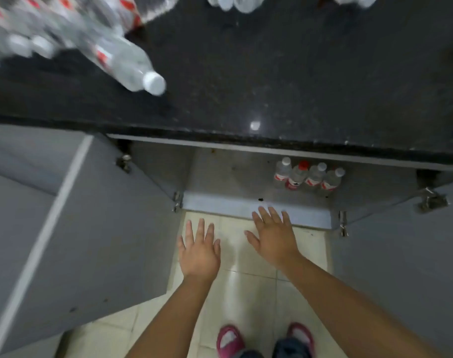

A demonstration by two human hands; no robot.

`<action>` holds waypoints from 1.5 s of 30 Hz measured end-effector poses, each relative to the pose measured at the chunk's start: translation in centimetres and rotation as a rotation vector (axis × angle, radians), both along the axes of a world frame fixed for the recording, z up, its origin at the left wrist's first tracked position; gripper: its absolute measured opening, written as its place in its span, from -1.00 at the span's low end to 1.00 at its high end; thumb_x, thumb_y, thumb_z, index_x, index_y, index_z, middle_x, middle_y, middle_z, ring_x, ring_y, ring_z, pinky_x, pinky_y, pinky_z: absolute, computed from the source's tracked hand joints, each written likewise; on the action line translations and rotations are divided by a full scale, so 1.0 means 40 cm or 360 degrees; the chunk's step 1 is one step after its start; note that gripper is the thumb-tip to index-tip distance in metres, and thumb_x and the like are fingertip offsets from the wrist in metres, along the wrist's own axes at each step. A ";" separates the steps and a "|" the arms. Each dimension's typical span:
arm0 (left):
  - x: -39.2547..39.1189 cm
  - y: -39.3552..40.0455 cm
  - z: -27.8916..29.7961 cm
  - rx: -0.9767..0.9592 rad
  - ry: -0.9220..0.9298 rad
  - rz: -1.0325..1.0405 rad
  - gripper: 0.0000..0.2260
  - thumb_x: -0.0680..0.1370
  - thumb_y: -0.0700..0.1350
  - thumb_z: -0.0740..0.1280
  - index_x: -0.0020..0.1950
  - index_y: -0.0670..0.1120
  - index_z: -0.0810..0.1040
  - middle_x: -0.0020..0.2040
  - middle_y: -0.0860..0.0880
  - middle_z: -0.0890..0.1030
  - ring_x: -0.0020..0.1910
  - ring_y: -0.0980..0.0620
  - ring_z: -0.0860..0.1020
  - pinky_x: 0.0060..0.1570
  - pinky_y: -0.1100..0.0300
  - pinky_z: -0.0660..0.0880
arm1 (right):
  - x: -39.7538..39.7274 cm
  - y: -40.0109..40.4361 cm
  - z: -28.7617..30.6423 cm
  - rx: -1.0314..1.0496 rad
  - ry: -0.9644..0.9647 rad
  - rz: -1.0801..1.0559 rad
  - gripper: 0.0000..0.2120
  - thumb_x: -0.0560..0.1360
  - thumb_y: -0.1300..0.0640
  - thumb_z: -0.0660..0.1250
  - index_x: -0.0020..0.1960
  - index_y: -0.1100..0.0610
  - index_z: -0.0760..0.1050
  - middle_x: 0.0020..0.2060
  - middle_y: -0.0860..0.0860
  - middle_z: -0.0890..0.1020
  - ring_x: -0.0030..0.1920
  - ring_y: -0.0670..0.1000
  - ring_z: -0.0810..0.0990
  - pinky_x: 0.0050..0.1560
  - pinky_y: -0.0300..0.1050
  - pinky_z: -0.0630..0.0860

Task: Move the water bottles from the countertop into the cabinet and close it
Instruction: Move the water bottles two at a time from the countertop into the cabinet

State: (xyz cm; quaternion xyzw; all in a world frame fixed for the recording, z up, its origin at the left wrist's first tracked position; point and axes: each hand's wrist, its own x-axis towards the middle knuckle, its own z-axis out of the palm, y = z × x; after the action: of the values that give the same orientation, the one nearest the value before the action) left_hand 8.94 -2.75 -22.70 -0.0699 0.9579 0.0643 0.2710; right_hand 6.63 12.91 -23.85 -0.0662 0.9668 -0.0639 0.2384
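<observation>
Several clear water bottles with red labels (65, 32) stand on the black countertop (271, 73) at the far left, and more bottles (235, 2) show at its back edge. Under the counter the grey cabinet (233, 177) is wide open, with a row of several bottles (308, 177) standing upright on its floor at the right. My left hand (199, 251) and my right hand (274, 236) hang in front of the cabinet's lower edge, fingers straight and spread, holding nothing.
The left cabinet door (85, 228) swings out toward me, and the right door (401, 254) stands open too. Metal hinges (432, 200) stick out at the cabinet corners. Pale floor tiles (246, 293) and my pink shoes (230, 339) lie below.
</observation>
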 end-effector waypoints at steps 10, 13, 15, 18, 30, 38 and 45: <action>-0.015 -0.226 0.502 -0.0045 0.0401 0.0076 -0.54 0.64 0.08 -0.01 0.54 0.05 0.04 0.58 0.04 -0.04 0.56 -0.07 -0.16 0.53 -0.03 -0.08 | -0.015 -0.225 0.479 -0.0184 0.0461 0.0001 -0.49 0.43 -0.10 0.10 0.11 0.21 0.62 0.15 0.16 0.65 0.16 0.15 0.64 0.15 0.10 0.55; -0.050 -0.260 0.589 -0.0044 0.0577 0.0053 -0.53 0.63 0.08 0.04 0.53 0.03 0.08 0.58 0.03 0.00 0.57 -0.08 -0.13 0.53 -0.03 -0.05 | -0.050 -0.216 0.546 -0.0215 0.0637 -0.0099 -0.66 0.25 -0.01 0.43 -0.15 0.24 0.68 -0.16 0.17 0.75 -0.14 0.18 0.73 -0.19 0.14 0.64; -0.071 -0.262 0.622 -0.0041 0.0642 0.0012 -0.52 0.62 0.08 0.07 0.53 0.03 0.09 0.58 0.01 0.01 0.57 -0.09 -0.12 0.52 -0.03 -0.03 | -0.074 -0.194 0.585 -0.0201 0.0764 -0.0128 -0.66 0.24 0.09 0.53 -0.09 0.30 0.66 -0.11 0.24 0.73 -0.09 0.24 0.71 -0.11 0.21 0.62; -0.105 -0.247 0.645 -0.0019 0.0659 -0.0058 -0.51 0.62 0.09 0.08 0.53 0.03 0.07 0.58 -0.01 -0.01 0.56 -0.10 -0.13 0.52 -0.05 -0.03 | -0.112 -0.142 0.631 -0.0205 0.0862 -0.0254 -0.61 0.46 0.10 0.38 0.21 0.29 0.52 0.22 0.24 0.58 0.27 0.23 0.53 0.28 0.14 0.44; -0.401 -0.150 0.617 -0.0343 0.0488 -0.0525 -0.44 0.58 -0.27 0.16 0.53 -0.05 0.02 0.57 -0.09 -0.04 0.55 -0.10 -0.06 0.49 -0.02 0.09 | -0.367 0.009 0.575 -0.0106 0.0598 -0.0235 -0.54 0.60 -0.01 0.12 0.44 0.16 0.26 0.47 0.09 0.29 0.49 0.07 0.21 0.49 -0.03 0.16; -0.599 -0.040 0.628 -0.0776 0.0250 -0.1105 -0.71 0.62 -0.26 0.08 0.33 -0.23 0.38 0.31 -0.17 0.42 0.33 -0.16 0.31 0.19 0.07 0.39 | -0.582 0.150 0.543 -0.0131 0.0647 -0.0304 -0.59 0.54 0.11 0.25 0.32 0.29 0.42 0.37 0.23 0.42 0.41 0.19 0.34 0.41 0.09 0.27; -0.732 0.145 0.739 -0.0449 0.0677 -0.0835 -0.75 0.60 -0.13 0.18 0.24 -0.20 0.38 0.24 -0.16 0.45 0.25 -0.15 0.36 0.08 0.06 0.44 | -0.767 0.339 0.600 0.0098 0.0757 -0.0767 -0.52 0.52 0.04 0.28 0.37 0.22 0.31 0.39 0.19 0.34 0.42 0.20 0.25 0.43 0.18 0.18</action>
State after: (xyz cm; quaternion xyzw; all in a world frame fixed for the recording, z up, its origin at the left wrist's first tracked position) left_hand -20.35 3.04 6.87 0.1563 0.9776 -0.1270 0.0608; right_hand -24.04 26.47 0.13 0.1585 0.9846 -0.0720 -0.0139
